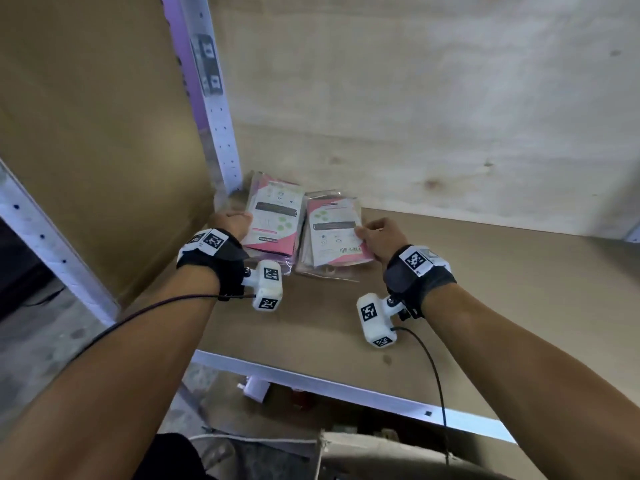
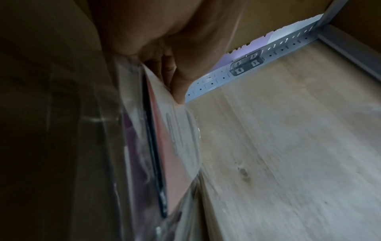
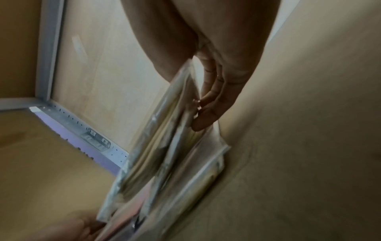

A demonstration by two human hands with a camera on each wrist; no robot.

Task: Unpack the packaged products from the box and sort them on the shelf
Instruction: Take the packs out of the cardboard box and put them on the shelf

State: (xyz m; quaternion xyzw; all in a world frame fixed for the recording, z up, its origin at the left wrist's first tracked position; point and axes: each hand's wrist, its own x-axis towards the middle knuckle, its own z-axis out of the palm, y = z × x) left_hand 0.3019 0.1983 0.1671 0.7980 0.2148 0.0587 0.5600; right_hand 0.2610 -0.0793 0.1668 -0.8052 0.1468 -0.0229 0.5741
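Two stacks of pink-and-white packaged products in clear plastic sleeves lie side by side in the shelf's back left corner. My left hand (image 1: 240,220) grips the left edge of the left stack (image 1: 273,220). In the left wrist view my thumb (image 2: 181,88) presses on the top packet (image 2: 179,138). My right hand (image 1: 365,234) holds the right edge of the right stack (image 1: 332,233). The right wrist view shows the fingers (image 3: 214,101) curled against the packets (image 3: 164,146), thumb on the other side. The box is out of view.
The brown shelf board (image 1: 485,289) extends to the right of the stacks. A perforated metal upright (image 1: 214,109) stands at the back left corner. A plywood back panel (image 1: 415,98) and a cardboard side panel (image 1: 97,133) close the bay. A metal rail (image 1: 346,389) edges the front.
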